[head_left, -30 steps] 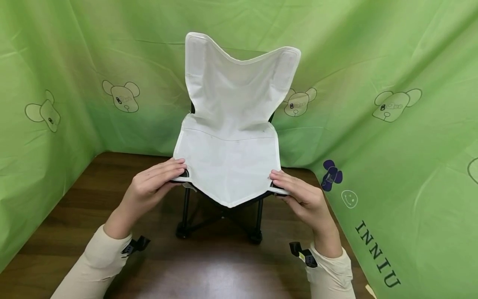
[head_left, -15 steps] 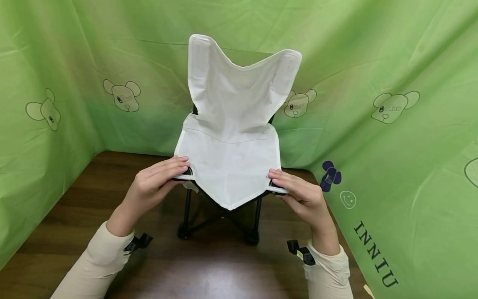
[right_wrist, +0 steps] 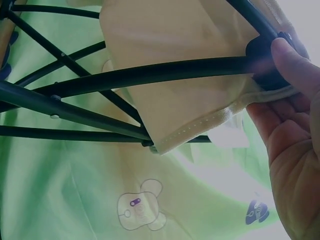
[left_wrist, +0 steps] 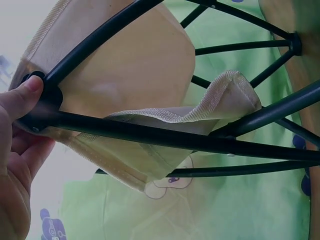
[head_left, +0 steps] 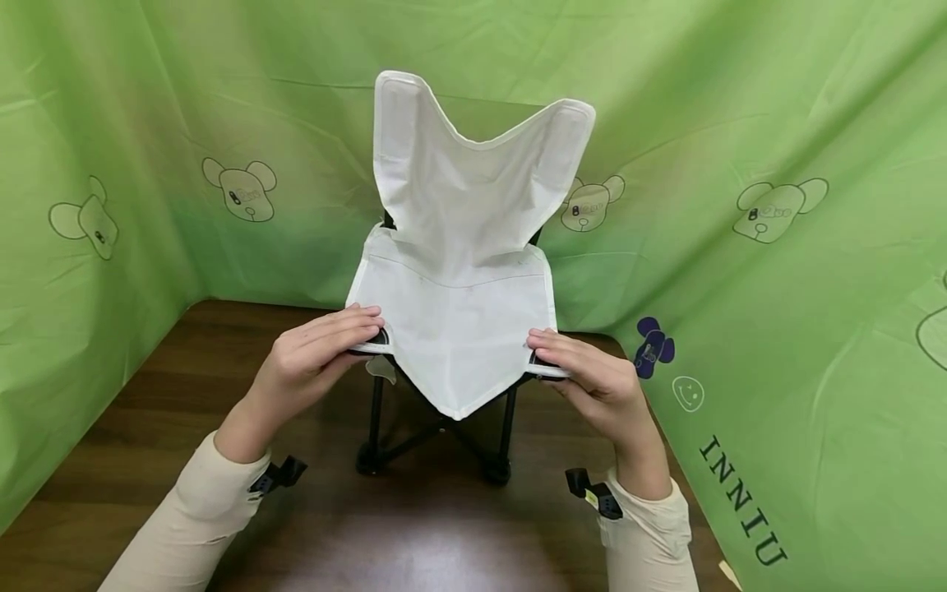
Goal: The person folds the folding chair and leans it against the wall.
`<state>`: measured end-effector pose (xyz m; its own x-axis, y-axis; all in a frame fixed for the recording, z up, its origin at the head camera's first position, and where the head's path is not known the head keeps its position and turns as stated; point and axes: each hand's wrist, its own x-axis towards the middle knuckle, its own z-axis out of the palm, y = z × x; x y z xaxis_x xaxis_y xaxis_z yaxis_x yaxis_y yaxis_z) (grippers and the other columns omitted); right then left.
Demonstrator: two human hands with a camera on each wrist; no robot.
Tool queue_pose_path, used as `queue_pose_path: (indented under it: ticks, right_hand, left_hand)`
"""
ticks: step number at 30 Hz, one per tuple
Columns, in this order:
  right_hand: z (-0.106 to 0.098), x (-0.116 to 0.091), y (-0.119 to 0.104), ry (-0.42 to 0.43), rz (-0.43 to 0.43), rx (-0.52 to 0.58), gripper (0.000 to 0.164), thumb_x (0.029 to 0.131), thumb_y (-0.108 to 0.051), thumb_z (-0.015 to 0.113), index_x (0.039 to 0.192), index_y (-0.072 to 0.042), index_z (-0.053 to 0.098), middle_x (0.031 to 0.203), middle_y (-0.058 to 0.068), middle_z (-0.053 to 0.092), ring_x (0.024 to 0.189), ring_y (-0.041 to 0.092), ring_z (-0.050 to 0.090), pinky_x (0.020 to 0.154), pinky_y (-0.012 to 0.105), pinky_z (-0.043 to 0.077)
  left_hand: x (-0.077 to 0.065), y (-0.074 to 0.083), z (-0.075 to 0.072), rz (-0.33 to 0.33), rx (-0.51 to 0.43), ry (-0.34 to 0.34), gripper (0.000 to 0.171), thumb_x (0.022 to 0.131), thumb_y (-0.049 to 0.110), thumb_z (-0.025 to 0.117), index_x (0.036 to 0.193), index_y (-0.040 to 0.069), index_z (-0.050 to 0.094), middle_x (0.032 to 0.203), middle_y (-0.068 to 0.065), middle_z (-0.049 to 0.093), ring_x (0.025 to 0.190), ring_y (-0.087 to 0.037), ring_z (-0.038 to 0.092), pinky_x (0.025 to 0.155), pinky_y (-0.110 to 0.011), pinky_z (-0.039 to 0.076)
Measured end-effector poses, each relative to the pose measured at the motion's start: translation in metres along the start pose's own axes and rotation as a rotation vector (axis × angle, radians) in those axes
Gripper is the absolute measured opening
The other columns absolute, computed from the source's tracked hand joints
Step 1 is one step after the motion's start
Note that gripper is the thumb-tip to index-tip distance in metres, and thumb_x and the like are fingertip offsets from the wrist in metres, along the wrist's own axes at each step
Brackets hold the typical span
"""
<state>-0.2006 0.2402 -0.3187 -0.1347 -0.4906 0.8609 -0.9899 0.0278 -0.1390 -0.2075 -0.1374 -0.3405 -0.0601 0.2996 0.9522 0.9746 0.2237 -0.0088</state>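
A small folding chair with a white fabric seat and black frame legs stands upright in the middle of the head view. At its front left corner my left hand grips the black-cornered edge, fingers over the top. The left wrist view has that thumb pressing the black corner joint from below. On the opposite front corner my right hand holds in the same way, its thumb against the joint underneath. The fabric's pointed front hangs between the hands, and the backrest rises behind.
Dark wooden tabletop lies under the chair. Green printed cloth surrounds it at the back and both sides. A small white tag dangles beneath the left seat corner. Each wrist carries a black camera mount.
Both hands have drawn slightly toward each other, bringing the front corners nearer. The front legs stand a little closer together, and the seat's front point sits slightly lower.
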Motion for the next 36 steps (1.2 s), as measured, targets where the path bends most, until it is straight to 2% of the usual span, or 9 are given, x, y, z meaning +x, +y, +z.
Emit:
queue_pose_path:
  ticks: [12,17,24,29,36]
  right_hand:
    - [0.002,0.01,0.001,-0.008,-0.016,0.013,0.029,0.095,-0.004,0.072,0.108,0.021,0.069,0.116,0.032,0.07,0.117,0.04,0.068,0.105,0.039,0.052]
    - [0.003,0.014,0.001,-0.008,-0.025,0.021,0.029,0.095,-0.004,0.073,0.108,0.021,0.069,0.115,0.032,0.07,0.116,0.042,0.068,0.105,0.04,0.052]
    - [0.004,0.016,0.001,-0.008,-0.032,0.025,0.026,0.09,0.003,0.074,0.109,0.021,0.068,0.116,0.032,0.07,0.116,0.043,0.067,0.105,0.042,0.052]
    - [0.006,0.019,0.001,-0.008,-0.035,-0.004,0.026,0.093,0.0,0.073,0.109,0.02,0.069,0.116,0.032,0.07,0.116,0.042,0.068,0.105,0.042,0.052]
    - [0.008,0.024,0.002,-0.011,-0.029,0.015,0.027,0.093,-0.001,0.073,0.11,0.019,0.069,0.117,0.031,0.07,0.117,0.042,0.068,0.104,0.043,0.052]
  left_hand:
    - [0.006,-0.003,0.001,-0.018,-0.047,-0.017,0.027,0.1,0.015,0.069,0.111,-0.009,0.074,0.111,-0.023,0.075,0.107,-0.038,0.072,0.103,-0.045,0.053]
    - [0.009,-0.004,0.002,-0.011,-0.057,-0.017,0.026,0.098,0.014,0.07,0.111,-0.009,0.074,0.111,-0.023,0.075,0.106,-0.037,0.073,0.102,-0.043,0.054]
    - [0.013,-0.004,0.002,0.0,-0.068,-0.025,0.024,0.096,0.011,0.073,0.111,-0.008,0.075,0.113,-0.023,0.075,0.106,-0.036,0.073,0.102,-0.042,0.054]
    - [0.016,-0.004,0.002,0.005,-0.086,-0.024,0.025,0.098,0.013,0.07,0.11,-0.009,0.075,0.112,-0.024,0.074,0.107,-0.036,0.073,0.103,-0.044,0.054]
    - [0.02,-0.005,0.004,0.01,-0.093,-0.024,0.023,0.094,0.007,0.074,0.111,-0.009,0.074,0.114,-0.025,0.074,0.107,-0.036,0.072,0.103,-0.043,0.053]
